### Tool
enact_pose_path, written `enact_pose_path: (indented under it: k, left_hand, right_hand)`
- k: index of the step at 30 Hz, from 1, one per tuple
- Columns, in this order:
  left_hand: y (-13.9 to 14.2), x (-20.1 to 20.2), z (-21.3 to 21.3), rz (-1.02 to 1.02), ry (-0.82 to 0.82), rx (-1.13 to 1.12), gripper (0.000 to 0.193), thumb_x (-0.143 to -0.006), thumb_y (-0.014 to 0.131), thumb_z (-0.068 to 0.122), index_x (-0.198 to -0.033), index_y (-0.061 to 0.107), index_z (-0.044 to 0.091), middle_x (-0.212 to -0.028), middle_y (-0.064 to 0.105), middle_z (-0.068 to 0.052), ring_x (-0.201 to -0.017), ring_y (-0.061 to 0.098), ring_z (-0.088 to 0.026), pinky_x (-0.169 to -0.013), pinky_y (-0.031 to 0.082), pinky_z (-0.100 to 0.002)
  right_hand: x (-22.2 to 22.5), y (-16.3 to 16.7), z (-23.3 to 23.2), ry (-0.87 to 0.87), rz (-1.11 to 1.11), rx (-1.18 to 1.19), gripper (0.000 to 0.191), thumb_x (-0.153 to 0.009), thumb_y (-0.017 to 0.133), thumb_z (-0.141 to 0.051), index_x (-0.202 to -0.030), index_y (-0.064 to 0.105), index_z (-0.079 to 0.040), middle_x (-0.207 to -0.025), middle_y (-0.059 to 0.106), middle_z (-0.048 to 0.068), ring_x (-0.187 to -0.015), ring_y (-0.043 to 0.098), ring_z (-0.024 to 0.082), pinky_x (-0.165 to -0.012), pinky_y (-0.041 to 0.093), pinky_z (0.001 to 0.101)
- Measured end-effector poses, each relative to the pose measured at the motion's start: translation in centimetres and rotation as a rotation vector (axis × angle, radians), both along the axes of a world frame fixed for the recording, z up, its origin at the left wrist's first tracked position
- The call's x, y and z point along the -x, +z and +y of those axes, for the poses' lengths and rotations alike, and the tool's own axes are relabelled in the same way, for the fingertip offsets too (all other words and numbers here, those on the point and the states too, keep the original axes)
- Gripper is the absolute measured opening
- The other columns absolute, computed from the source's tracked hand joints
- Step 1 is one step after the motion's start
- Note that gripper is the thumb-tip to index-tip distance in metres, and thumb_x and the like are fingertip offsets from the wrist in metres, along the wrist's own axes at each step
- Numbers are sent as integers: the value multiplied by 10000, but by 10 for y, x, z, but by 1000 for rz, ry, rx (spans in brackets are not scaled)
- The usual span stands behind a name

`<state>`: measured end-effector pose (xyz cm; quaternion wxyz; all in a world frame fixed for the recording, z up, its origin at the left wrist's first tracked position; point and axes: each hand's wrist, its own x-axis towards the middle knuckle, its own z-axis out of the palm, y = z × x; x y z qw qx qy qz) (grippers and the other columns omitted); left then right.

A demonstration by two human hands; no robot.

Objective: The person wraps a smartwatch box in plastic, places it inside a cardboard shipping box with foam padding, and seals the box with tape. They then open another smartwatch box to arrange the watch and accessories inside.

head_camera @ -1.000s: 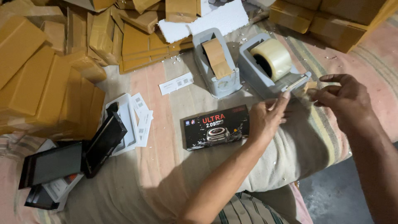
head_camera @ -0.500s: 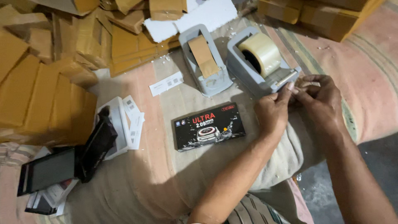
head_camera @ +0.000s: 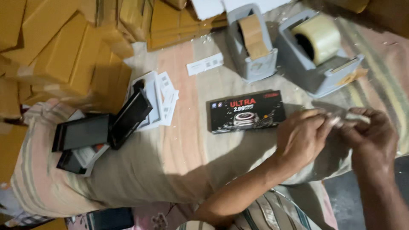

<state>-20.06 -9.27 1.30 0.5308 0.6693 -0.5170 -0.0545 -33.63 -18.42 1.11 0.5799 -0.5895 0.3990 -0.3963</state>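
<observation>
A strip of clear tape (head_camera: 343, 118) is pinched between the fingertips of the left hand (head_camera: 300, 138) and right hand (head_camera: 372, 136), just right of a black box (head_camera: 246, 111) on a cushion (head_camera: 179, 153), below two grey tape dispensers (head_camera: 317, 68).

Open cloth between the black box (head_camera: 246, 111) and the trays (head_camera: 106, 127) on the left (a wide bare lane). Blocked behind by two tape dispensers (head_camera: 317, 51), blocked left by stacked cartons (head_camera: 64, 59). Narrow gap between box and both hands (head_camera: 336, 136).
</observation>
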Motion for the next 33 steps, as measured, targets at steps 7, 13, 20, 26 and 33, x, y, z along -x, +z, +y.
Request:
enact_pose_path:
  k: [7,13,20,26,33]
  left_hand:
    - [10,-68,127,-297,206,-126,283,-1054,612,265,-1229,788,129,-1661,433,-191,-1566,311,-430,-1311,183,-653]
    - [1,-97,158,-213,291,-167,289,-1044,618,309,-1194,796,136,-1690,329,-217,-1587,228,-460,-1285,152,-681]
    - [-7,-111,161,-222,332,-189,306,-1017,648,327,-1239,780,164,-1713,266,-241,-1610,189,-477,-1279,160,-687]
    - [-5,-116,157,-205,349,-222,309,-1011,661,325,-1275,768,205,-1700,252,-259,-1585,194,-502,-1254,170,-684]
    - [-7,-117,157,-197,352,-242,324,-1025,654,307,-1329,737,233,-1719,214,-287,-1596,203,-520,-1277,207,-660]
  right_hand:
    - [-69,-8,108,122,44,-163,391,-869,704,75,-1204,525,-17,-927,743,123,-892,717,137,-725,542,224]
    - [-115,-8,148,107,97,-166,293,-882,765,28,-1029,526,-58,-816,715,75,-657,609,70,-538,464,226]
    - [-134,-11,155,58,154,-76,279,-905,817,-19,-907,541,-61,-746,640,34,-617,526,42,-522,411,221]
    - [-144,-2,153,53,256,-93,303,-875,847,-67,-850,545,-52,-735,673,59,-595,562,63,-511,440,237]
    - [-149,-3,146,93,304,-96,287,-833,854,-81,-817,572,-32,-731,698,72,-596,609,78,-514,493,248]
